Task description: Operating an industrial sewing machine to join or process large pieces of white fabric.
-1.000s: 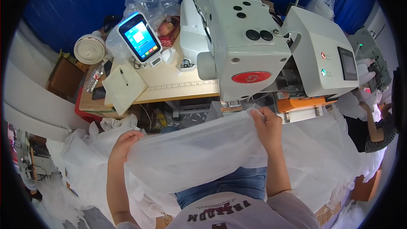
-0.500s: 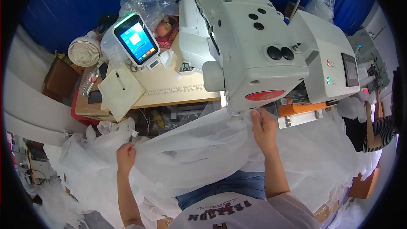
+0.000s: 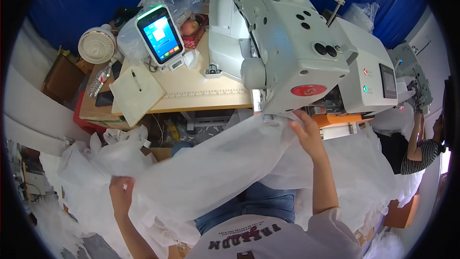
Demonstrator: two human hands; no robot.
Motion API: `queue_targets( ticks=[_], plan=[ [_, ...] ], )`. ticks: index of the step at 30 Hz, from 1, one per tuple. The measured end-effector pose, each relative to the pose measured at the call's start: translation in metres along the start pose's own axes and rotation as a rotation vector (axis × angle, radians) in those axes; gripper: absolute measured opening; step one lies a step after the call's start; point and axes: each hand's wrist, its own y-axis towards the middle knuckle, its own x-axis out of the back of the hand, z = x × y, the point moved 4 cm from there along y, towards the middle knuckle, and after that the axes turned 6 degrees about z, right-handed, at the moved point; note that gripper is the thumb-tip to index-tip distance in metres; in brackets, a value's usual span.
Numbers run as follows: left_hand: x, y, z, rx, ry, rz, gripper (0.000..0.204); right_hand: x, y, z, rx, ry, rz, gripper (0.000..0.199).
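Note:
Sheer white fabric (image 3: pixel 215 163) stretches across my lap, from the sewing machine's head down to the left. My left hand (image 3: pixel 122 193) is closed on its left edge, pulling it taut and low. Up at the machine, my right hand (image 3: pixel 309 134) grips the fabric's upper right part between thumb and fingers, just beside the presser area. The white sewing machine (image 3: pixel 287 62) stands over that spot, and the fabric's top edge runs under its head. The exact stitching point is hidden by the machine head and fabric.
On the wooden table (image 3: pixel 191 101) stand a lit touch screen (image 3: pixel 160 34) and a notebook (image 3: pixel 136 93) with a pen. A small fan (image 3: pixel 97 45) is at the left. Bunched white fabric (image 3: pixel 103 156) lies around me. At far right, a person (image 3: pixel 417 151) in striped sleeves works at another machine.
My left hand has moved left and down, drawing the fabric out wider. My right hand has shifted slightly right and up, its thumb and fingers more spread. The view has tilted a little.

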Motion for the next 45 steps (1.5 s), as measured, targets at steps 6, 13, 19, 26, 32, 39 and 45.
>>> queue_targets(
  ticks=[6,13,19,26,32,39,45],
  plan=[
    [-0.012,0.049,0.057,-0.198,0.293,-0.343,0.007,-0.034,0.004,0.039,-0.132,-0.192,-0.212,0.049],
    [-0.033,0.060,0.016,0.141,-0.666,0.219,0.008,0.042,-0.045,0.004,-0.095,-0.283,-0.332,0.023],
    [-0.065,0.110,-0.010,0.226,-1.119,-0.105,0.011,0.040,-0.063,-0.001,-0.270,0.879,-0.688,0.016],
    [-0.069,0.083,-0.053,-0.184,0.052,-0.099,0.012,0.047,-0.026,0.016,-0.115,-0.365,-0.529,0.011],
    [-0.081,0.096,-0.130,0.074,-0.916,0.202,0.016,0.093,-0.016,-0.042,-0.196,-0.696,-0.588,0.010],
    [-0.100,0.083,-0.101,-0.070,-0.544,-0.238,0.005,0.071,0.009,-0.048,-0.051,-0.899,-0.723,0.023],
    [-0.137,0.024,0.022,0.290,-0.469,0.342,0.014,0.092,-0.001,-0.100,-0.034,-1.007,-0.721,0.035]
  ],
)
